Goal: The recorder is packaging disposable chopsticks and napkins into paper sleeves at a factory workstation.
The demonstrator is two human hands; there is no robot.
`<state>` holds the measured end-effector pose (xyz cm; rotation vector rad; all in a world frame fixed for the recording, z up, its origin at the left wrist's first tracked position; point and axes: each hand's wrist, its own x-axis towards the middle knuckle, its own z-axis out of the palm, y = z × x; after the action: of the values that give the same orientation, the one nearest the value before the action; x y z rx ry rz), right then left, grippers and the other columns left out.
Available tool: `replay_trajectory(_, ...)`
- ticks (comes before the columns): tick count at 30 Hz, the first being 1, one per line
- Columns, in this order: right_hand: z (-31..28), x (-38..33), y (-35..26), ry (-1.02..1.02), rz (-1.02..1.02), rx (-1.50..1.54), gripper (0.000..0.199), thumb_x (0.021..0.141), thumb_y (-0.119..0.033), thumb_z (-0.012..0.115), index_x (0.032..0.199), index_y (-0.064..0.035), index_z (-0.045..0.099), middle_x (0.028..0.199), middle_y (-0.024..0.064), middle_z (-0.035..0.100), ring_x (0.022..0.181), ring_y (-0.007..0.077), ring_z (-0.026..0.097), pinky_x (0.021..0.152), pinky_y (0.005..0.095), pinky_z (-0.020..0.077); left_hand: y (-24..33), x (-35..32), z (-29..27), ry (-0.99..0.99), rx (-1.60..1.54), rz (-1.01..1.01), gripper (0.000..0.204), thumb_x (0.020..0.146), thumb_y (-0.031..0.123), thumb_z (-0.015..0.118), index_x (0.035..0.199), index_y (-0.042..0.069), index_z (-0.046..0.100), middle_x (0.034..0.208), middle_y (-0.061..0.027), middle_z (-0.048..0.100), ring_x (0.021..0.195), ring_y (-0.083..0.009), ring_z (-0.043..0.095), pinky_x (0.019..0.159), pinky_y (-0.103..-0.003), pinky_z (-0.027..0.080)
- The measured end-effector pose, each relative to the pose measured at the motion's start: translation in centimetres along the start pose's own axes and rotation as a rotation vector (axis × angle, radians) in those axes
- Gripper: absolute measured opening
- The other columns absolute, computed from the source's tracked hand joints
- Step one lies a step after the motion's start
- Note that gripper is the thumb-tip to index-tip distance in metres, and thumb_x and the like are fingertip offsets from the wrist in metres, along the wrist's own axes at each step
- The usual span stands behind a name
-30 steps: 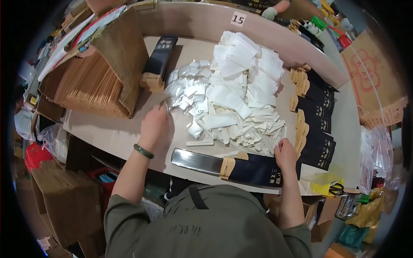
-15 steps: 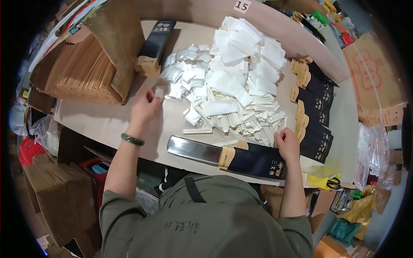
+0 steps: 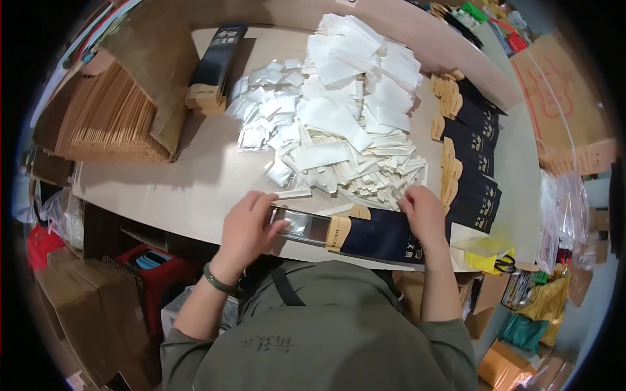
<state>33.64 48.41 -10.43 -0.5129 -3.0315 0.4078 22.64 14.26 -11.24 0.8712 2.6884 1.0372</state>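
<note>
A shiny metal trough (image 3: 314, 229) lies along the table's near edge, its right part inside a dark paper sleeve (image 3: 375, 236) with a tan end. A small clear packet (image 3: 297, 224) rests in the trough's open left part. My left hand (image 3: 251, 221) is at that left end, thumb and fingers apart. My right hand (image 3: 425, 212) is over the sleeve's right end beside the heap, fingertips pinched together. What they hold, if anything, is too small to make out. Just beyond lies a heap of thin white paper-wrapped strips (image 3: 385, 173).
White folded napkins (image 3: 345, 58) and clear packets (image 3: 267, 107) are heaped behind. Filled dark sleeves (image 3: 473, 166) lie in a row at right; a stack of dark sleeves (image 3: 218, 62) lies at back left. A carton of brown card pieces (image 3: 114, 111) stands left, scissors (image 3: 503, 264) at the right edge.
My left hand has moved from beside the clear packets down to the trough's left end. A clear packet is now in the trough. My right hand has shifted slightly left.
</note>
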Motion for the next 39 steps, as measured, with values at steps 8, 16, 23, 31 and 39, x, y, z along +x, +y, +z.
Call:
replay_trajectory(8,-1.5,4.8,-5.9,0.098,-0.385,0.157,0.009,0.084,-0.007,0.066,0.092,-0.0043,0.071,0.081,0.0128,0.065,0.087,0.0332,0.061,0.079,0.0411,0.0493,-7.0,6.2,-18.7,0.749,0.323,-0.051,0.019,0.087,0.012,0.068,0.103,0.002,0.069,0.095,-0.0135,0.070,0.084,-0.0268,0.068,0.074,-0.036,0.053)
replay_trajectory(16,2.9,9.6,-10.9,0.236,-0.822,0.185,0.016,0.070,-0.005,0.066,0.085,-0.0039,0.067,0.087,0.0115,0.063,0.087,0.0336,0.060,0.080,0.0420,0.0499,-12.9,10.9,-21.9,0.438,0.611,-0.215,0.016,0.080,0.008,0.060,0.090,0.000,0.069,0.087,-0.0262,0.065,0.085,-0.0438,0.064,0.074,-0.047,0.051)
replay_trajectory(23,4.6,0.8,-14.4,-0.301,-0.397,0.473,0.010,0.085,-0.014,0.068,0.090,-0.0049,0.069,0.088,0.0103,0.063,0.088,0.0291,0.060,0.079,0.0388,0.0487,-11.7,10.9,-23.1,0.516,0.700,-0.257,0.025,0.089,0.007,0.052,0.108,0.001,0.067,0.096,-0.0252,0.067,0.094,-0.0430,0.064,0.079,-0.049,0.051)
replay_trajectory(31,6.9,-1.8,-14.1,-0.113,-0.252,0.615,0.014,0.076,-0.015,0.076,0.084,-0.0083,0.067,0.094,0.0078,0.059,0.092,0.0311,0.055,0.085,0.0427,0.0422,-11.4,0.0,-15.1,1.033,-0.341,-0.339,0.022,0.104,0.020,0.054,0.097,0.002,0.063,0.075,0.0059,0.048,0.067,-0.0057,0.039,0.061,-0.022,0.033)
replay_trajectory(39,3.3,-3.6,-11.7,0.042,-0.405,0.447,0.026,0.074,-0.016,0.080,0.089,-0.0047,0.061,0.111,0.0151,0.060,0.106,0.0358,0.056,0.092,0.0458,0.0426,-6.7,-4.1,-4.6,-0.196,-0.843,-0.332,0.006,0.094,0.006,0.067,0.097,0.002,0.066,0.083,0.0060,0.060,0.074,-0.0015,0.052,0.064,-0.019,0.043)
